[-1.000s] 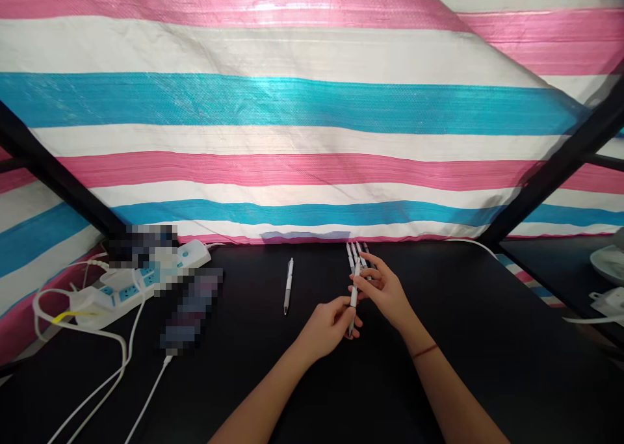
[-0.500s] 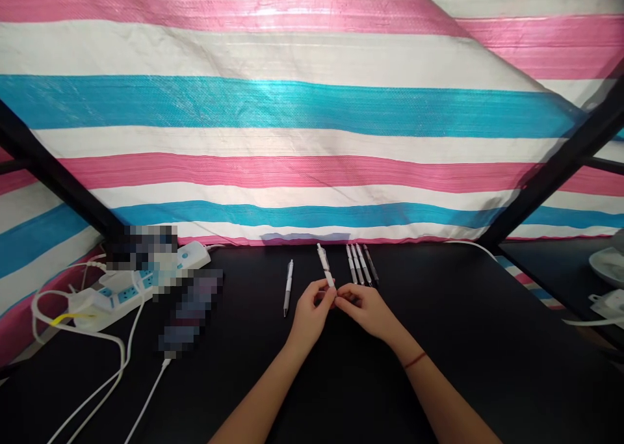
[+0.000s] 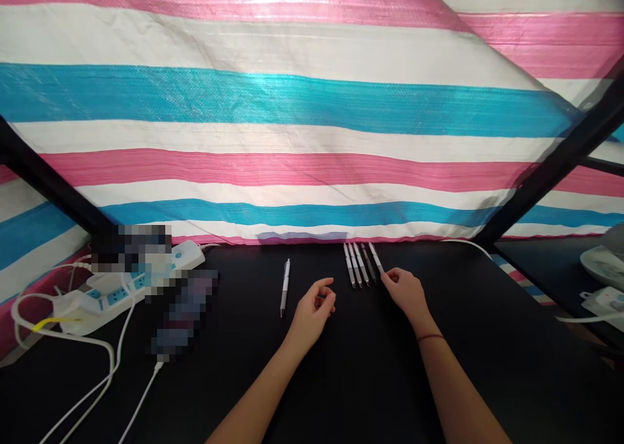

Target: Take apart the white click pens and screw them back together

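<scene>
My right hand (image 3: 404, 290) pinches the lower end of a white pen (image 3: 376, 257) at the right end of a row. Just left of that pen lie a dark pen (image 3: 369, 263) and three white pens with grey grips (image 3: 355, 266), side by side and slightly slanted. Resting over the black table, my left hand (image 3: 314, 306) is empty, its fingers loosely curled and apart. Another white pen with a grey grip (image 3: 285, 288) lies alone to the left of that hand.
At the left is a white power strip (image 3: 192, 255) with plugs and looping white cables (image 3: 114, 350). A blurred-out phone-like object (image 3: 185, 314) has a cable attached. A striped sheet (image 3: 292, 106) hangs behind the black table (image 3: 361, 379), between dark frame bars (image 3: 531, 184).
My right hand has moved right, carrying the white pen from between both hands to the right end of the row. My left hand has let go of it and stayed nearly in place.
</scene>
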`<state>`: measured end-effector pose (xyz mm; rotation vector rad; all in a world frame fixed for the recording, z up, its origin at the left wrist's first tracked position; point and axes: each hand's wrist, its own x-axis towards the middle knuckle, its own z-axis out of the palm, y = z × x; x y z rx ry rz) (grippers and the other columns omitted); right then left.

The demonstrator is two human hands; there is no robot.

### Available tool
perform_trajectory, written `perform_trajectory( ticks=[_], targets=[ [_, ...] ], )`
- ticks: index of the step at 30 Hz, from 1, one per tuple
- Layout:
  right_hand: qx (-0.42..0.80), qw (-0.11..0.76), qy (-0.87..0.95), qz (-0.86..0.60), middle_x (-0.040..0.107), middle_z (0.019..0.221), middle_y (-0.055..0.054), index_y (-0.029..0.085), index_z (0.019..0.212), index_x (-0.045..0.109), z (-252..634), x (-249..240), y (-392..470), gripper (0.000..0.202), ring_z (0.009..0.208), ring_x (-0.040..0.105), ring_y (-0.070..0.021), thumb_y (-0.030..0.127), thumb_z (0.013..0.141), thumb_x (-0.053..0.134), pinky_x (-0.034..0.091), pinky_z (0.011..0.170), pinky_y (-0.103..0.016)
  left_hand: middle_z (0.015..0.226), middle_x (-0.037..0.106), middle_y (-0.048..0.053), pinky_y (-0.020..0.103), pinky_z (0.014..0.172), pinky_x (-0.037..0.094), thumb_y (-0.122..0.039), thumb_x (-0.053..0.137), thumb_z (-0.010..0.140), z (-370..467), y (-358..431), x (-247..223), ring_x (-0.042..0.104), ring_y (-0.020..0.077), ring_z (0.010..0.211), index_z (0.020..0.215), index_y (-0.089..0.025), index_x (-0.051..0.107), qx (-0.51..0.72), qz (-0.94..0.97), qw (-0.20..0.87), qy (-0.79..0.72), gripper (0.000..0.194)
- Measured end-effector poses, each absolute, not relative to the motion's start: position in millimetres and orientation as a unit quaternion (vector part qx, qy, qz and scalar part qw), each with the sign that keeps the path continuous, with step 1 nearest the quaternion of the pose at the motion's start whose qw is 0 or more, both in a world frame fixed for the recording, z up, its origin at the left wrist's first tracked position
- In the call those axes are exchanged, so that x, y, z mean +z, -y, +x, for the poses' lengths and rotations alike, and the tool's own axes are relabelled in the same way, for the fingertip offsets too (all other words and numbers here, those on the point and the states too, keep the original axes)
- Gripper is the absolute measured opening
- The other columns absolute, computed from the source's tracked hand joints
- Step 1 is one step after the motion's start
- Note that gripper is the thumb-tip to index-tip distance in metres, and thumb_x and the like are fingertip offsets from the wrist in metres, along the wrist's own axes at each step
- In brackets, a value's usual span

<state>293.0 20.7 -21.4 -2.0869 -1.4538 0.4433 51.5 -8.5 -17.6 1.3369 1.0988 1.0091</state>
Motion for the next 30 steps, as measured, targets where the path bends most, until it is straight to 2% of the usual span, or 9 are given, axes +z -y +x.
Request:
perform_trajectory(
  ticks=[9,16,19,21,23,25,27,30],
  targets=[
    [0.166,0.252,0.571,-0.763,0.067,0.069,-0.002,0.024,0.076,0.065,280.2,-21.0,-17.9,0.022,0.07,0.063,-0.0205,0.038,0.08,0.049,0.037,0.058,-0.027,0.088,0.06,0.002,0.026,0.063,0.046,-0.039,0.051,0.084,46.6,10.0,-6.5,0.056,0.0129,0.066,0.108,-0.021,0.062,0.388,0.606,0.493,-0.49,0.033],
    [0.174,0.247,0.59,-0.749,0.066,0.07,-0.001,0.025,0.085,0.065,279.8,-19.6,-16.7,0.021,0.07,0.063,-0.0198,0.036,0.081,0.049,0.037,0.06,-0.026,0.088,0.066,0.003,0.029,0.067,0.047,-0.037,0.049,0.085,37.7,4.5,-3.9,0.058,0.0157,0.067,0.103,-0.021,0.065,0.38,0.639,0.415,-0.525,0.029],
    [0.175,0.252,0.591,-0.746,0.066,0.069,-0.001,0.024,0.087,0.066,281.1,-20.9,-17.3,0.02,0.069,0.062,-0.0195,0.035,0.081,0.049,0.037,0.06,-0.026,0.09,0.066,0.003,0.031,0.072,0.046,-0.033,0.047,0.086,30.0,-0.7,-3.4,0.059,0.0181,0.074,0.1,-0.022,0.065,0.391,0.66,0.345,-0.541,0.026],
    [0.173,0.26,0.589,-0.745,0.066,0.068,-0.001,0.024,0.09,0.066,282.1,-22.8,-18.1,0.021,0.068,0.062,-0.0193,0.034,0.08,0.05,0.037,0.06,-0.026,0.094,0.065,0.005,0.033,0.078,0.045,-0.029,0.046,0.087,21.7,-4.7,-2.4,0.059,0.0206,0.081,0.1,-0.021,0.064,0.388,0.68,0.249,-0.57,0.024],
    [0.168,0.275,0.586,-0.744,0.065,0.068,-0.001,0.023,0.093,0.065,282.9,-24.7,-18.9,0.023,0.067,0.062,-0.0191,0.034,0.081,0.049,0.038,0.059,-0.026,0.095,0.063,0.009,0.038,0.084,0.043,-0.029,0.049,0.085,11.1,-8.5,-1.4,0.056,0.025,0.088,0.1,-0.018,0.063,0.346,0.69,0.117,-0.625,0.023],
    [0.163,0.294,0.582,-0.74,0.064,0.066,0.0,0.022,0.093,0.064,283.1,-25.8,-19.3,0.024,0.065,0.061,-0.0189,0.035,0.081,0.049,0.038,0.059,-0.026,0.099,0.059,0.013,0.039,0.081,0.043,-0.038,0.055,0.082,0.1,-11.4,-0.3,0.054,0.0297,0.093,0.099,-0.014,0.061,0.256,0.679,0.04,-0.687,0.03],
    [0.156,0.312,0.578,-0.738,0.063,0.063,0.0,0.023,0.09,0.064,282.1,-25.4,-19.0,0.022,0.063,0.061,-0.0189,0.036,0.081,0.049,0.038,0.059,-0.026,0.097,0.059,0.013,0.038,0.075,0.045,-0.043,0.056,0.081,-9.2,-13.5,1.0,0.054,0.0307,0.093,0.099,-0.013,0.059,0.159,0.665,0.038,-0.729,0.036],
    [0.142,0.337,0.575,-0.732,0.062,0.062,0.0,0.023,0.082,0.065,277.3,-22.3,-17.2,0.02,0.062,0.06,-0.0188,0.035,0.082,0.049,0.037,0.059,-0.027,0.096,0.06,0.011,0.033,0.073,0.044,-0.037,0.047,0.088,-16.4,-15.6,3.1,0.057,0.0266,0.091,0.095,-0.015,0.058,0.068,0.681,0.06,-0.727,0.025]
  ],
)
